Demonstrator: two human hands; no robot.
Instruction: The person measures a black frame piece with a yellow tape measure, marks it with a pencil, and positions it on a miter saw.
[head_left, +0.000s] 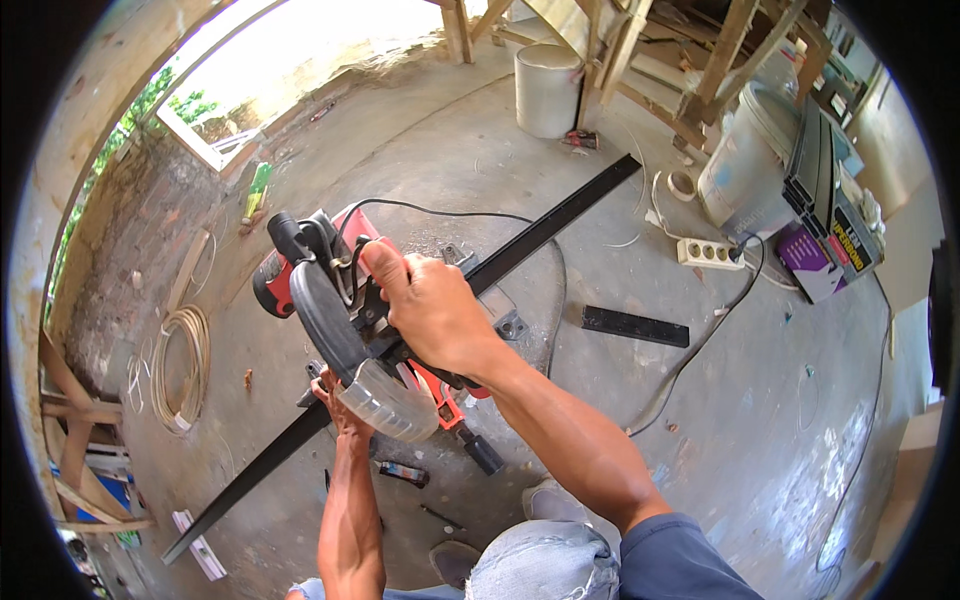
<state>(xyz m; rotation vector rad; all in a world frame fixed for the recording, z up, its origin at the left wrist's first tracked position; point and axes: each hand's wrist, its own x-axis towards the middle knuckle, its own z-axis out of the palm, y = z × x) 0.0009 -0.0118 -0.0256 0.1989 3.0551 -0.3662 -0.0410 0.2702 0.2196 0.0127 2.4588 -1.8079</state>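
A red and black miter saw (322, 312) stands on the concrete floor in front of me, its clear blade guard (388, 405) toward me. My right hand (432, 308) is closed around the saw's handle, thumb on top. A long black channel-shaped bar (560, 218) lies across the saw's base, running from lower left to upper right. Beside the guard, my left hand (347, 412) is closed on the bar at the left of the saw; the guard hides part of that hand. The blade's contact with the bar is hidden.
A short black bar piece (636, 326) lies right of the saw. Beyond it are a power strip (710, 253) with cords, white buckets (548, 92) and boxes (825, 250). Coiled cable (180, 368) lies at left. A small dark tube (403, 472) lies near my feet.
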